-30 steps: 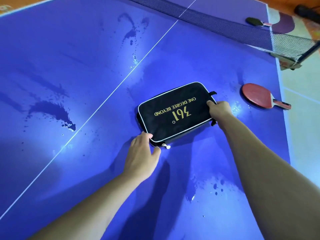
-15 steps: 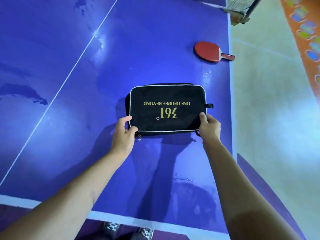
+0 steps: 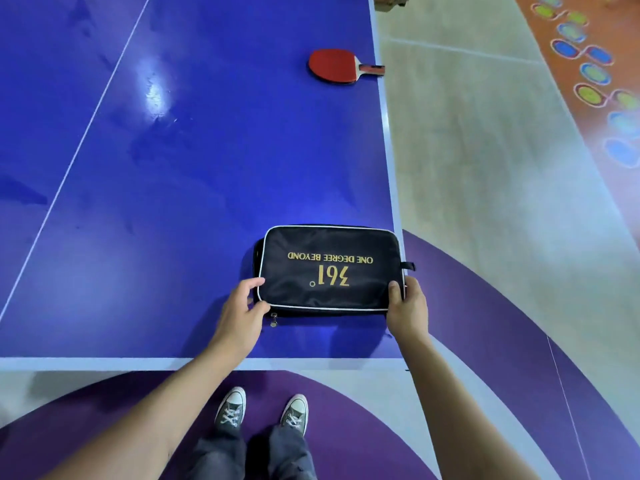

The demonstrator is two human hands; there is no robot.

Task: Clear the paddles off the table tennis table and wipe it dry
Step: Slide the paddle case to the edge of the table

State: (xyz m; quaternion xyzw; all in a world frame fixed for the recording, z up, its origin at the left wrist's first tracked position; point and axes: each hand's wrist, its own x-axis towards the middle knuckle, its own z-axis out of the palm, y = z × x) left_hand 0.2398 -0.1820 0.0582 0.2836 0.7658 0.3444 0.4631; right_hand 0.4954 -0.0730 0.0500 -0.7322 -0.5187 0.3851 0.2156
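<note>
Black zippered fabric paddle case (image 3: 332,268) sits at the blue tabletop's (image 3: 207,168) near-right corner, left hand (image 3: 242,313) and right hand (image 3: 407,308) fingers (image 3: 251,284) gripping its near corners, likely to steady it for unzipping, while the red rubber-faced paddle (image 3: 334,65) lies far right, unpacked.

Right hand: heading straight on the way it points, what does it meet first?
The black case that the right hand grips, at its side loop; beyond that, probably the red paddle, though depth is unclear.
</note>
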